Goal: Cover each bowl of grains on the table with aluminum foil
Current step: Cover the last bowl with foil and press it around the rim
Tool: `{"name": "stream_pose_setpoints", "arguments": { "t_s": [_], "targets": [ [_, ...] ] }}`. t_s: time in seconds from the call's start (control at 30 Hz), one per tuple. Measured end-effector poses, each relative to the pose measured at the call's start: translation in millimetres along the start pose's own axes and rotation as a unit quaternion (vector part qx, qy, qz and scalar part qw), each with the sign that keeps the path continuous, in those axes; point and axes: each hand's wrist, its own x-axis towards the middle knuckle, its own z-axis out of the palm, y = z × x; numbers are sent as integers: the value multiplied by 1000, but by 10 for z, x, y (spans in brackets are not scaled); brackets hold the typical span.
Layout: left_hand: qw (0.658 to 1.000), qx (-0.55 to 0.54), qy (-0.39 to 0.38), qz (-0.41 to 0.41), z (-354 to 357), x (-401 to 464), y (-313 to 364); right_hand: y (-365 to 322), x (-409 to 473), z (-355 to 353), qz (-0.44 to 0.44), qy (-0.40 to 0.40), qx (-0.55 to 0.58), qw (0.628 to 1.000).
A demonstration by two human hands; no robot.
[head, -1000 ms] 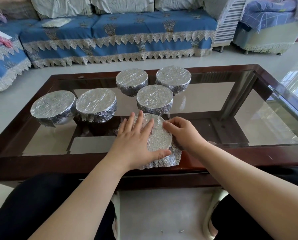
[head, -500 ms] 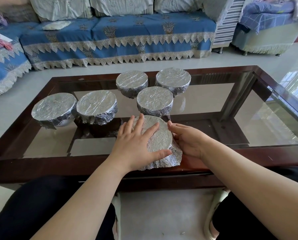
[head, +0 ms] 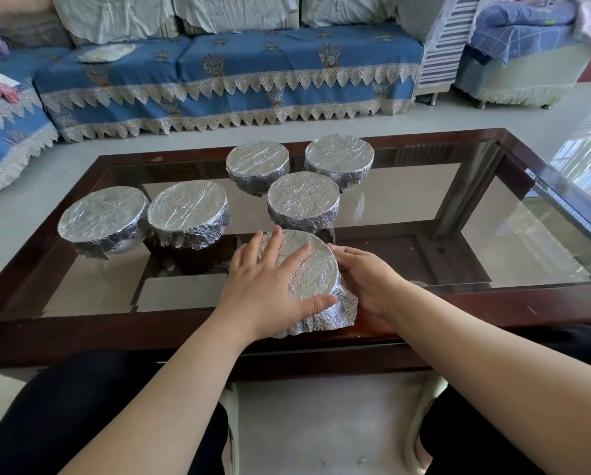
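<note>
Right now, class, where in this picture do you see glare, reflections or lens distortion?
Head view: daylight glares off the floor at right; the glass table mirrors the window brightly; the foil under the left hand shines almost white; the wide lens bows the sofa and table edges; nothing is noticeably blurred.

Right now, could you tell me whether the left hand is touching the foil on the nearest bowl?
Touching. The head view shows the left hand lying flat on the foil over the nearest bowl, thumb on its near edge.
</note>
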Motion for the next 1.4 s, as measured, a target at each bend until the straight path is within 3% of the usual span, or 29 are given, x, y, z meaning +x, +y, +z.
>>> {"name": "stream_pose_setpoints", "arguments": {
  "t_s": [0.2, 0.37, 0.5, 0.63, 0.8, 0.93, 1.03, 1.13, 1.23, 1.4],
  "targets": [
    [1000, -1, 6, -10, 0, -8, 12, -11, 48, 26, -55, -5, 8, 998],
    [999, -4, 14, -35, -10, -24, 68, -59, 32, 48, -124, 44, -184, 974],
    [994, -15, 39, -98, 1, -56, 214, -172, 21, 67, -121, 15, -176, 977],
    [992, -12, 41, -118, 11, -61, 326, -166, 4, 54, -185, 16, -355, 916],
    [997, -4, 4, -76, -70, -51, 229, -194, 40, 50, -207, 8, -377, 903],
    [1000, 3, 22, 0, -118, 12, 84, -185, 67, 22, -214, 12, -396, 893],
    [999, -15, 29, 14, -109, 41, 22, -177, 66, 34, -225, 14, -409, 884],
    [1000, -16, 24, 9, -75, 47, 5, -192, 21, 25, -203, -17, -381, 902],
    [999, -12, 35, 8, -50, 53, -2, -234, -57, -17, -116, -74, -294, 946],
    [999, -12, 41, 10, -39, 44, -3, -226, -72, -56, -19, -139, -158, 977]
  ]
}}
